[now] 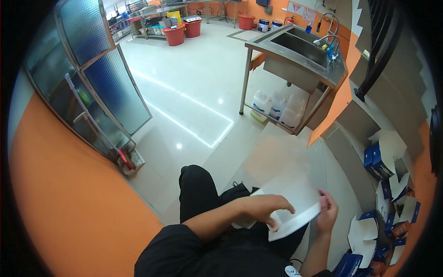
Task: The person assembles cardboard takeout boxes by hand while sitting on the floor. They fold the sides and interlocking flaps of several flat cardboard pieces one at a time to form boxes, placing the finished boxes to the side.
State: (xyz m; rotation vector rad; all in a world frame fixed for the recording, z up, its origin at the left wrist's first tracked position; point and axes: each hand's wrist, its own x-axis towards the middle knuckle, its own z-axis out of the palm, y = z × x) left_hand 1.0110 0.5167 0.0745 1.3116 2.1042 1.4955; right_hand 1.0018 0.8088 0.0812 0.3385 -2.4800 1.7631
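Head view: white card [300, 196] is up over the lap, toward the right thigh, folded along its near edge. Left hand [265, 207] reaches across it, thumb and curled fingers spread apart; can't tell if they press on it. Right hand [326, 212] has the card's right edge pinched, some fingers hidden behind. Opened blue-and-white boxes [379, 159] lie at right. Ahead: metal sink [302, 69], plastic jugs [277, 107] below it.

And here's smooth, matt white card [300, 196] at lower centre, dull black cloth trousers [196, 187]; glossy floor [184, 83] beyond, shiny metal sink [290, 74] upper right, textured glass panel [110, 85] upper left.
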